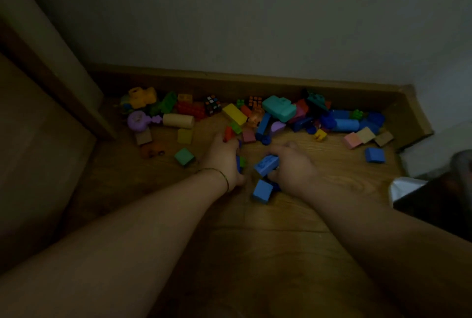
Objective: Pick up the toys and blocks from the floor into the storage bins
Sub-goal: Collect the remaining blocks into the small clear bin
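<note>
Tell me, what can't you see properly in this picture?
Head view, all dim:
- Left hand: its fingers hide most of the blocks it grips.
- Right hand: it grips a blue brick; anything under the palm is hidden.
- Dark thing at the right edge: cut off, too dark to name.
- Pile by the wall: toys overlap and blur.

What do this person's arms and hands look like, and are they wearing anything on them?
The left hand and right hand are bare, with no gloves. No sleeves show on either arm as far up as the picture reaches. A thin bracelet circles the left wrist. The picture is too dim to tell whether there are any rings.
</note>
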